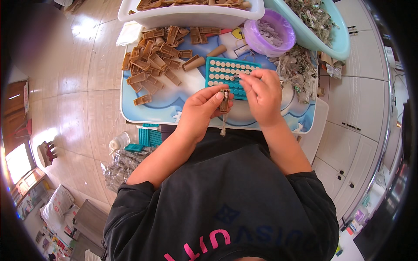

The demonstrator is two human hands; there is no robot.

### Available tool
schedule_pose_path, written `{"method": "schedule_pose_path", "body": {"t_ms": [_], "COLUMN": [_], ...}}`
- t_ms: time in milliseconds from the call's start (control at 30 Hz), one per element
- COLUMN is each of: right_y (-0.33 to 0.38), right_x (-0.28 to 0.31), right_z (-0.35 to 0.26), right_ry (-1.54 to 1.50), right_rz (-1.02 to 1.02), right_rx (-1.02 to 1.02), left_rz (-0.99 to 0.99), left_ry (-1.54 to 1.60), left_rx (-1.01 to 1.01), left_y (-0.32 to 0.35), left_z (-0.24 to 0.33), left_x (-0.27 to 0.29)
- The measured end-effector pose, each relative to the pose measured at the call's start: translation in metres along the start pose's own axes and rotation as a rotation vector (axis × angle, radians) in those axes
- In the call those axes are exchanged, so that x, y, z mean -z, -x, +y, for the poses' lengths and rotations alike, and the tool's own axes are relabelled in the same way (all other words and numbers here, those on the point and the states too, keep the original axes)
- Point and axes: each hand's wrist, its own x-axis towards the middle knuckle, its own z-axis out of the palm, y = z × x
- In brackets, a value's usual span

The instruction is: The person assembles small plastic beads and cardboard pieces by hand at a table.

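Observation:
My left hand [197, 111] grips a narrow brown plastic casing [224, 104], held upright with its hollow side showing and dark and light parts inside. A pale strand [223, 125] hangs from its lower end. Just right of it, my right hand [264, 93] is closed in a pinch over a teal tray [207, 69]. Whatever lies between those fingertips is too small to make out. Rows of round cream discs [222, 70] fill the tray's far and left parts, while bare teal pegs or holes show near the hand.
Brown casings [152, 58] are heaped left on the blue patterned table [130, 111]. Behind stands a white bin [196, 19] of casings. A purple-lined bowl [250, 41], a light-blue tub [342, 48] and bagged parts [300, 65] lie right. More teal trays [149, 137] sit below, left.

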Motion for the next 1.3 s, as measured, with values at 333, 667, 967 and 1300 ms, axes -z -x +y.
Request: {"method": "schedule_pose_path", "body": {"t_ms": [333, 667, 967, 1300], "right_y": [0.005, -0.001, -0.002, -0.017], "right_x": [-0.006, -0.001, -0.008, -0.008], "right_z": [0.012, -0.024, -0.029, -0.041], "right_ry": [0.207, -0.061, -0.128, -0.12], "right_rz": [-0.034, -0.075, -0.123, -0.138], "right_rx": [0.035, -0.004, 0.012, 0.16], "left_rz": [0.006, 0.015, 0.061, 0.062], "left_ry": [0.014, -0.035, -0.143, -0.145], "left_rx": [-0.009, -0.025, -0.101, -0.092], "left_y": [-0.001, 0.002, 0.007, 0.017], "left_z": [0.001, 0.002, 0.003, 0.024], "left_x": [0.001, -0.001, -0.001, 0.005]}}
